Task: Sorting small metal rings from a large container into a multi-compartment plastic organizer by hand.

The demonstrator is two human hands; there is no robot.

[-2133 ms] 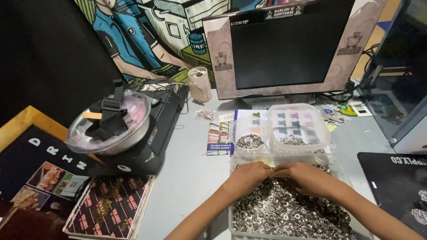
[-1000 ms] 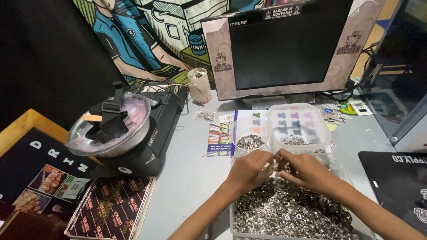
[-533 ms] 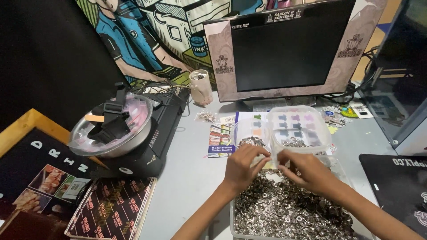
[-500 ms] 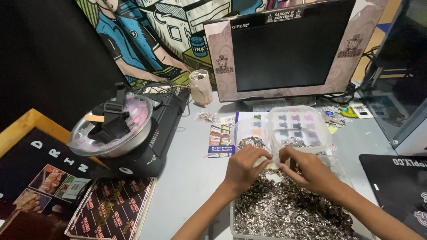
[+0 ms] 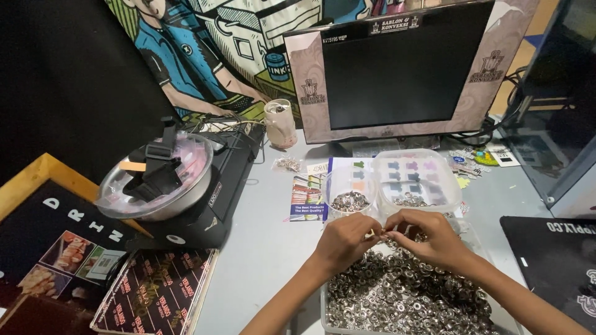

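At far left lie printed menu cards (image 5: 68, 254) and a dark laminated sheet (image 5: 155, 298); beside them a metal bowl (image 5: 158, 180) holding a black strap sits on a black machine (image 5: 211, 186). Toward the middle of the grey table (image 5: 261, 248) stand a small pale cup (image 5: 280, 123) and a colourful leaflet (image 5: 308, 197), with a dark monitor (image 5: 397, 68) behind. Two clear plastic tubs (image 5: 397, 183) hold small heaps of metal pieces. Your left hand (image 5: 344, 242) and right hand (image 5: 431, 239) meet fingertip to fingertip just above the clear tray (image 5: 326, 310) of silver metal rings (image 5: 403, 298) — fingers of both are curled and pinched together on something small and metallic, though what exactly they grip is too small to tell. The rings fill the tray directly beneath both hands. At far right lies a black mat (image 5: 552, 254).
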